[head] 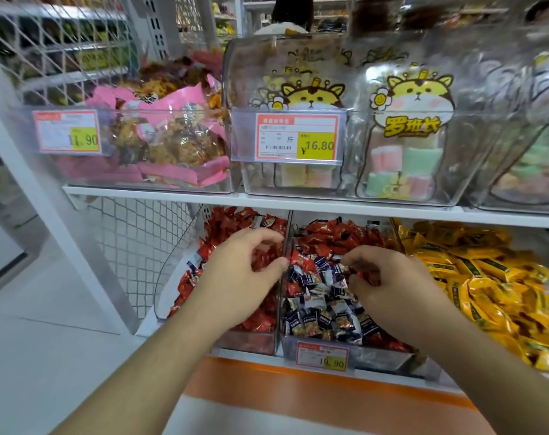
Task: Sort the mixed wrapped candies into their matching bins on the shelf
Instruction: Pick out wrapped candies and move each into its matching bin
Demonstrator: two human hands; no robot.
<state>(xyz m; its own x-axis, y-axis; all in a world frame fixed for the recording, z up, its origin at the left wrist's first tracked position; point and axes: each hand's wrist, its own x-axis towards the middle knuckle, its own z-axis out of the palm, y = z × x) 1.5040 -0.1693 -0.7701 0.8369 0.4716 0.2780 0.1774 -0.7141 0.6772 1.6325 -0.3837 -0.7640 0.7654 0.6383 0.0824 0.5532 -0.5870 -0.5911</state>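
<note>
Two hands work the mixed middle bin. The right hand pinches a red candy, probably to move it. The left hand hovers loosely curled, holding nothing, over the red bin.

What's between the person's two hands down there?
In the head view, a clear divider separating the red-candy bin from the mixed bin.

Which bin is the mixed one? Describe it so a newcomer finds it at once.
Start at the lower shelf, below the clear tubs with the cartoon cat bags. Three open bins sit side by side there: take the middle bin, with the all-red candy bin to its left and the yellow candy bin to its right. It alone holds dark navy-and-white wrappers mixed with red ones, and carries the 19.90 price tag.
</note>
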